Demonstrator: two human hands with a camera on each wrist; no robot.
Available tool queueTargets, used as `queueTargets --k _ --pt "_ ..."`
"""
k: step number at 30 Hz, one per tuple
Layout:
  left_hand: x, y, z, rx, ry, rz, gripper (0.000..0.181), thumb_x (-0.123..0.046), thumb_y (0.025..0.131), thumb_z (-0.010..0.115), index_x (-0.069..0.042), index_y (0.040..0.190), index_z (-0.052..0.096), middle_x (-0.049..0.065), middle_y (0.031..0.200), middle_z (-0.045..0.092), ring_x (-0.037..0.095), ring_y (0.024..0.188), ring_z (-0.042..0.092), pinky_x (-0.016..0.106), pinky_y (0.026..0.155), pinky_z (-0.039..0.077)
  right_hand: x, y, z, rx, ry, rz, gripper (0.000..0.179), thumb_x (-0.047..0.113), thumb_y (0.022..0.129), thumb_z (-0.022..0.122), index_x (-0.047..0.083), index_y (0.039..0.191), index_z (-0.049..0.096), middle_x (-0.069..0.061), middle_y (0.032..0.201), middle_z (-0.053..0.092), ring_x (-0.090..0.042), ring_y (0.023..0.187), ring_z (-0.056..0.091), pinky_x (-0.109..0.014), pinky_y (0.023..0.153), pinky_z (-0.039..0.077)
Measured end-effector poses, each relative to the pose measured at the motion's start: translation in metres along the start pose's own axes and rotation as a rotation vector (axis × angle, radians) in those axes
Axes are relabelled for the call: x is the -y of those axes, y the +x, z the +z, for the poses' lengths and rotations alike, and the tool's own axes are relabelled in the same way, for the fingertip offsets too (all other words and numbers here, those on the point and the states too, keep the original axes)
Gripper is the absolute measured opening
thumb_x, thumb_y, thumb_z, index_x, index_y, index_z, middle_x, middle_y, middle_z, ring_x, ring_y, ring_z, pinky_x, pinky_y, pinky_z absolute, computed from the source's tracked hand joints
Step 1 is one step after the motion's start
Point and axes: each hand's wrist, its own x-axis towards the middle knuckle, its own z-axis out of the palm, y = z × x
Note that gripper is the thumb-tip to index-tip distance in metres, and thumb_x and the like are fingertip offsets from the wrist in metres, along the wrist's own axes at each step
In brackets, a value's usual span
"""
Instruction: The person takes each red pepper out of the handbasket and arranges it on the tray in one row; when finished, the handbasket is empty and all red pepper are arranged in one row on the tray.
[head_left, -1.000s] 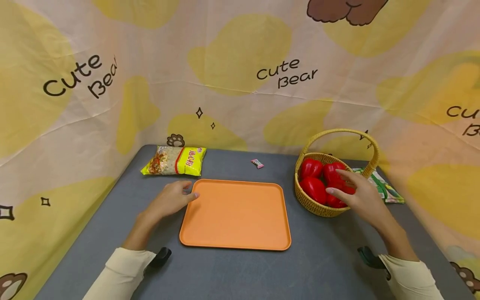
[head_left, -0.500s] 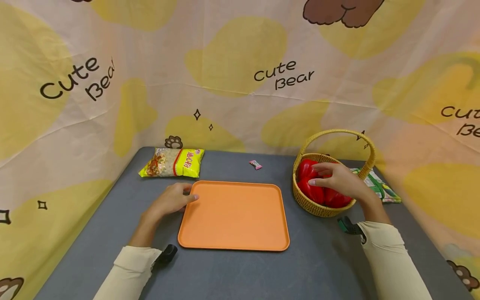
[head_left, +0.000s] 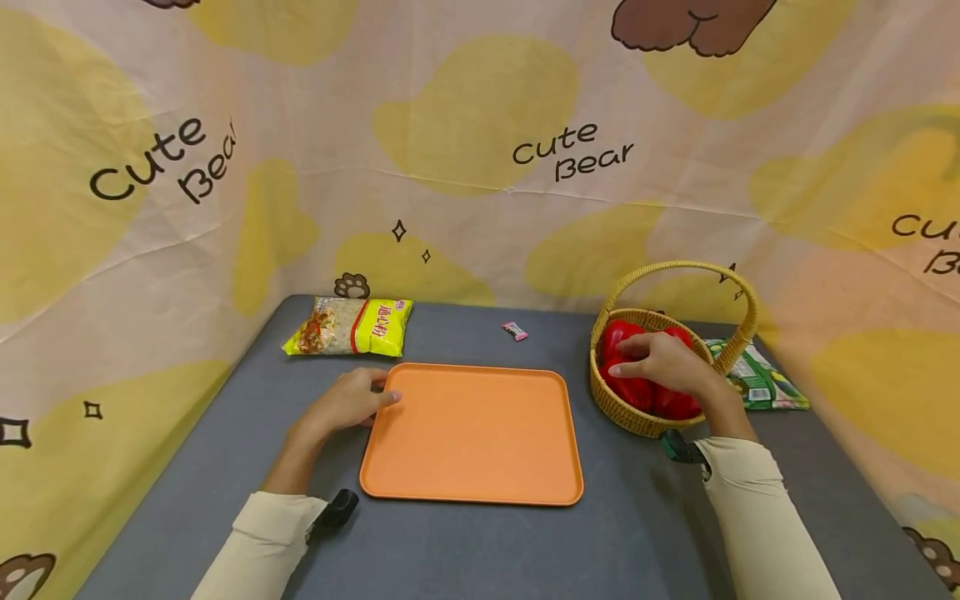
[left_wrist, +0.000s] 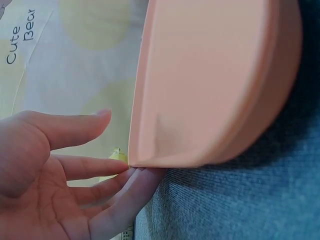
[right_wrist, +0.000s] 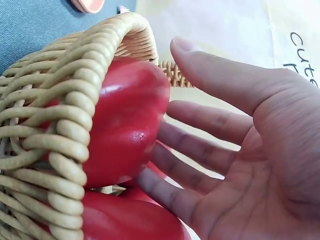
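Observation:
In the head view an orange tray lies flat on the table. My left hand is at its far left corner; in the left wrist view, fingertips touch the tray's edge from outside and below, while the thumb stands apart. My right hand is over a wicker basket of glossy red bell peppers. From the right wrist, its outstretched fingers reach along the far side of one pepper, fingertips right at its surface. The thumb is raised off it. Part of the peppers is hidden behind this hand.
The basket's tall arched handle rises behind the right hand. A yellow food bag lies back left, a small pink-wrapped sweet at the back middle. A green and white packet is right of the basket. Printed cloth walls enclose the table.
My right hand has moved left and lower over the basket, its fingers coming down beside a pepper. The left hand has shifted slightly, its fingers dropping to the tray's edge.

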Motion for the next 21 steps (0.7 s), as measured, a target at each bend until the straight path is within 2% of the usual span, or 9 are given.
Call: queueTargets --k 6,11,21 --pt "0.0002 -0.0005 0.0007 -0.004 -0.007 0.001 0.055 -0.023 0.106 0.065 0.006 0.151 0.052 0.027 0.145 0.06 0.026 0.105 0.073 0.038 0.077 0.067 0.0011 0.0031 0.0033 0.002 -0.038 0.0 0.059 0.04 0.095 0.077 -0.005 0.133 0.07 -0.024 0.134 0.07 -0.047 0.129 0.06 -0.065 0.109 0.05" --pt "0.0004 -0.0005 0.0009 -0.005 -0.013 0.001 0.056 -0.023 0.106 0.065 0.006 0.152 0.051 0.028 0.145 0.059 0.027 0.106 0.072 0.038 0.077 0.067 0.0011 0.0054 0.006 0.006 -0.04 0.016 0.056 0.044 0.092 0.08 0.0 0.125 0.073 -0.019 0.126 0.072 -0.04 0.119 0.065 -0.06 0.104 0.054" --pt "0.0019 0.0007 0.0008 -0.007 -0.011 0.003 0.056 -0.022 0.106 0.066 0.006 0.151 0.052 0.028 0.144 0.06 0.026 0.105 0.073 0.038 0.075 0.067 0.003 0.0036 0.007 0.011 -0.053 0.039 0.046 0.041 0.089 0.084 0.005 0.114 0.069 -0.016 0.117 0.071 -0.034 0.109 0.065 -0.056 0.098 0.057"
